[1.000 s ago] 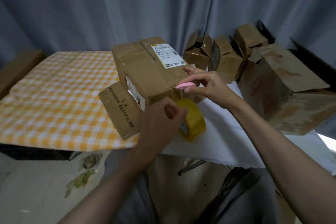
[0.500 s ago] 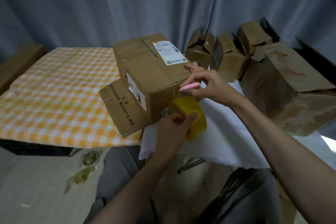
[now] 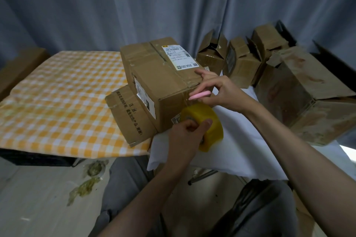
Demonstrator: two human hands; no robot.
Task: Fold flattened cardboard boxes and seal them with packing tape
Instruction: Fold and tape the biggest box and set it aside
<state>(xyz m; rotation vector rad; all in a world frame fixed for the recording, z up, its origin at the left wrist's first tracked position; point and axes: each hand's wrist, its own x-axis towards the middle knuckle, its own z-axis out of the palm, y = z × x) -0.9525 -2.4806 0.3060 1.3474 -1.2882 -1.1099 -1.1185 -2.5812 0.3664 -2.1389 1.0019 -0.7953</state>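
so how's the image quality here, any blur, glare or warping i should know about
Head view: dim, flat lighting with soft shadows; one blown-out bright patch at the right edge. Wide-angle warping bends the curtain folds and stretches both forearms. The shipping label text is too soft to read, while the tape roll in the left hand and the pink cutter in the right hand look reasonably sharp.

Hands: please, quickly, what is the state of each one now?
Left hand: fingers curled round the yellow tape roll, holding it.
Right hand: fingers pinching a pink cutter against the cardboard box.
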